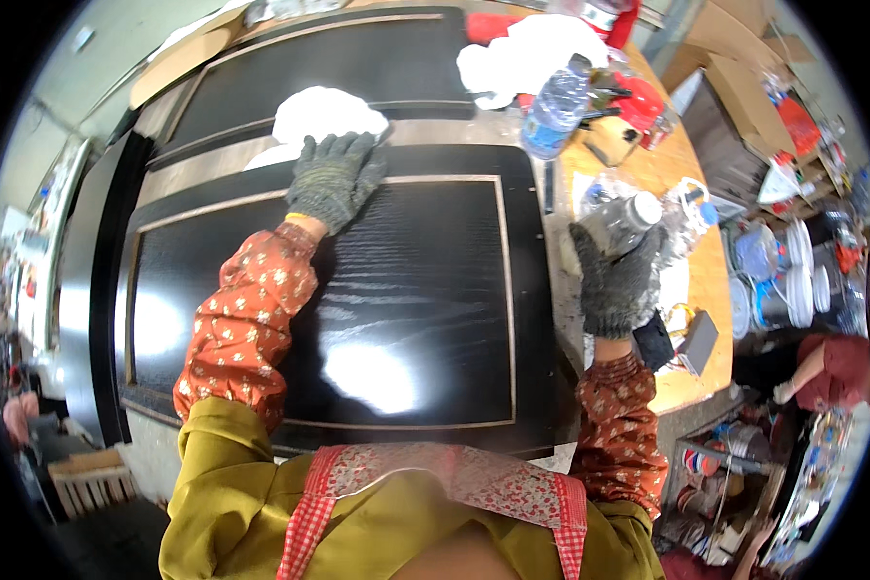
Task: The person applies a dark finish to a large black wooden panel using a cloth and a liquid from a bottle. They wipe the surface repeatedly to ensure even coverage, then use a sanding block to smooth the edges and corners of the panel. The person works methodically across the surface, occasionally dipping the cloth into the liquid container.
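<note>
A glossy black cabinet-door-like panel (425,290) with a pale rectangular line lies flat before me. My left hand (333,184), in a dark grey knit glove, rests at its far edge. Its fingers are stretched forward against a crumpled white cloth (324,111). To the right of the panel, my right hand (617,280), gloved alike, closes around a clear plastic bottle (614,220) with a white cap. The thumb is on the bottle's left side and the fingers are on its right. The palm hides the bottle's lower part.
Beyond lies a second black panel (329,68). On the wooden table (710,319) at right are a tall water bottle (559,106), white cloths (541,48), red items and a grey block (698,340). Another person's maroon sleeve (836,372), buckets (788,290) and cardboard boxes (744,97) are farther right.
</note>
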`<state>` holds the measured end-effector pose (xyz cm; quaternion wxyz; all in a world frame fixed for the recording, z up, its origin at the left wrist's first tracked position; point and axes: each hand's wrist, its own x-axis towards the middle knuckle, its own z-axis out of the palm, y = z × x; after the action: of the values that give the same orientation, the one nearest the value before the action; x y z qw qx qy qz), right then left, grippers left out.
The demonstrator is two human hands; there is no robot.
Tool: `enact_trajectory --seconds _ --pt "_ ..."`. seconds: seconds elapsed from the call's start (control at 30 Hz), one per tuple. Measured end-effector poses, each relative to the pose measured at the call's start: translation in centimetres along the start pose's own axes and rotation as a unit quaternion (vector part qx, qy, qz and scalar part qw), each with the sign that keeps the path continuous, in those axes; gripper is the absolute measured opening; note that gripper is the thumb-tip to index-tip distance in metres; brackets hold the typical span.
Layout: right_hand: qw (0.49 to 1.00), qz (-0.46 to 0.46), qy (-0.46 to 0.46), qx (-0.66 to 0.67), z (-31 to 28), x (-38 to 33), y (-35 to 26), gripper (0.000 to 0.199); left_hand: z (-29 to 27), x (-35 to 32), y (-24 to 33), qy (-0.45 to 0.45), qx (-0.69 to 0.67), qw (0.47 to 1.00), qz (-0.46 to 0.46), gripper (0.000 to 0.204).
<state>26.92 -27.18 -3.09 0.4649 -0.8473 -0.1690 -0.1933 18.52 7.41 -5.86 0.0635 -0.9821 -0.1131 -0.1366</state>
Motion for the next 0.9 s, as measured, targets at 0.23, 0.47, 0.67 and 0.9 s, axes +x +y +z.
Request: enact_trajectory --seconds 0.23,0.47,0.67,0.9 --pt "0.999 -0.021 -0.036 -0.018 4.2 0.6 4.3 0.077 0.4 -2.0 -0.2 0.033 -0.003 0.999 -0.017 0.059" --pt "0.991 0.037 -0.116 -0.058 4.5 0.9 7.0 0.082 -0.3 -1.8 0.4 0.022 -0.004 0.999 -0.033 0.06" --pt "0.999 0.008 -0.021 -0.041 2.9 0.1 6.5 0.084 -1.1 -1.7 0.6 0.017 -0.046 0.998 -0.025 0.059" --pt "0.999 0.027 -0.032 -0.006 0.4 5.1 1.2 0.086 -1.2 -1.7 0.8 0.041 -0.008 0.999 -0.016 0.058"
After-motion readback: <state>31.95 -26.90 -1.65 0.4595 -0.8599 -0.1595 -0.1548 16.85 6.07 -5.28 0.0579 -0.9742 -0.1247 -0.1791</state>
